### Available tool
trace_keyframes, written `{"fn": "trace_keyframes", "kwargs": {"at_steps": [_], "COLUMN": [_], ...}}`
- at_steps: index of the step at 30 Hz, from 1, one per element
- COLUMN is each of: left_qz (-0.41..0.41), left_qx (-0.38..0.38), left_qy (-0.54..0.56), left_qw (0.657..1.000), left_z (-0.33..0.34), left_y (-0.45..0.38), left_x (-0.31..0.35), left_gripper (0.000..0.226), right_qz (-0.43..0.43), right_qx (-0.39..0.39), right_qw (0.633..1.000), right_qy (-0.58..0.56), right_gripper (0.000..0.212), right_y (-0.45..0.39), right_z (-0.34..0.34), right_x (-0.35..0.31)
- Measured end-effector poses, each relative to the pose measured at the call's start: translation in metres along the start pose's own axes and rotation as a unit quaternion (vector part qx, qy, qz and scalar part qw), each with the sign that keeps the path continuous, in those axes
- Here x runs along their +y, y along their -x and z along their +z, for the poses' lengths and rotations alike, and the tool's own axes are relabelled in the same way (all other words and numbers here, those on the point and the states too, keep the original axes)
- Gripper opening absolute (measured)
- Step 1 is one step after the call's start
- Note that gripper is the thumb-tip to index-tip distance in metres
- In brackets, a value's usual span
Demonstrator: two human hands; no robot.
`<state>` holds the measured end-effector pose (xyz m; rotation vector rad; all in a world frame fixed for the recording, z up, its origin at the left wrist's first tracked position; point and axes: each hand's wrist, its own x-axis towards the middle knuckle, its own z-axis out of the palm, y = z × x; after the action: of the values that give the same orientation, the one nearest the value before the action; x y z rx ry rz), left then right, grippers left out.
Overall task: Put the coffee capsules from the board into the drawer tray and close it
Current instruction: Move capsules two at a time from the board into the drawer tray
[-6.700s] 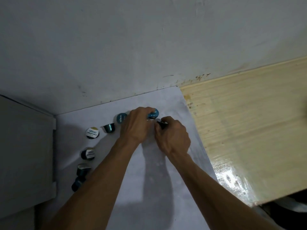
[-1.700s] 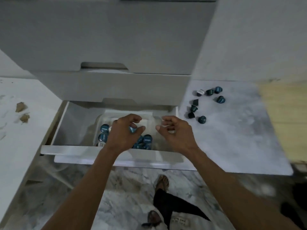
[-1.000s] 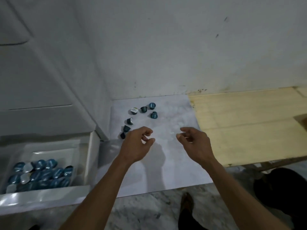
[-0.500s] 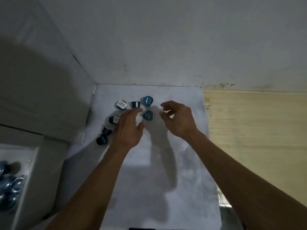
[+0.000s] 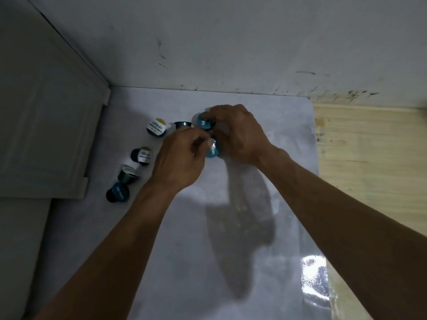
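Observation:
Several coffee capsules lie on the white board. My right hand pinches a teal capsule at the far middle of the board. My left hand pinches a second teal capsule just below it. Left of my hands sit a dark capsule, a white-and-gold lidded capsule, another white-lidded one, a dark tipped one and a teal-lidded one. The drawer and its tray are out of view.
A grey cabinet side stands along the board's left edge. A grey wall closes off the back. A pale wooden surface adjoins the board on the right.
Both hands have moved from the drawer tray back to the board and closed in on the two teal capsules, taking hold of one each. The view has swung off the drawer.

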<state>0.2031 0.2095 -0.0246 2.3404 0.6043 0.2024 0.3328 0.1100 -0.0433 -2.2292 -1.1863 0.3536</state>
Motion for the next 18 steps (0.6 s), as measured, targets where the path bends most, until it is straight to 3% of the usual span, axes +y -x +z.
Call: {"fn": "trace_keyframes", "kwargs": {"at_steps": [8, 12, 18], "left_qz": [-0.089, -0.072, -0.024], "left_qx": [0.044, 0.078, 0.156], "left_qy": [0.059, 0.053, 0.028], "left_qw": [0.993, 0.993, 0.987], "left_z": [0.006, 0.019, 0.037], "left_y": [0.014, 0.032, 0.034], "left_x": [0.01, 0.009, 0.001], "left_gripper": [0.03, 0.039, 0.025], "right_qz": [-0.009, -0.003, -0.006], "right_qx": [0.087, 0.15, 0.227], "right_qw": [0.996, 0.989, 0.974], "right_qy": [-0.003, 0.002, -0.004], "right_gripper": [0.028, 0.027, 0.024], "right_y": [0.013, 0.033, 0.047], "right_z": [0.001, 0.001, 0.016], "right_x": [0.009, 0.02, 0.024]}}
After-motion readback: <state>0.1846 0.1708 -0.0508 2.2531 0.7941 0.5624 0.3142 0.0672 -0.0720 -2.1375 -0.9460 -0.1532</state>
